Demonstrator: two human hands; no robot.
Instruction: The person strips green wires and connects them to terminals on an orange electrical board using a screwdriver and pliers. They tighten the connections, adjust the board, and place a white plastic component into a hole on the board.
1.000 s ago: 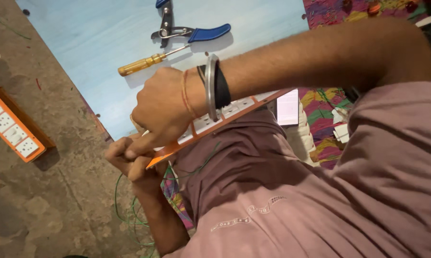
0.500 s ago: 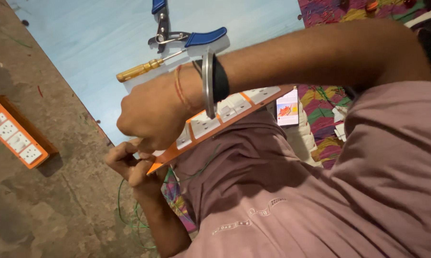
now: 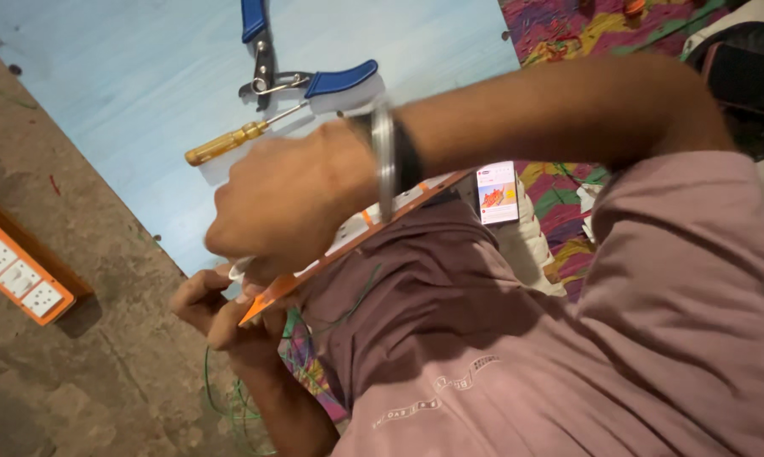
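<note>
A small rectangular carton [image 3: 497,193] stands just beyond the forearm of the upper hand [image 3: 284,207], close to the wrist bands, on the side away from the lower hand [image 3: 221,309]. Its face is mostly white, with a red strip along the top and an orange and yellow picture in the middle above a pale blue patch. Its lower edge meets the mauve cloth below.
</note>
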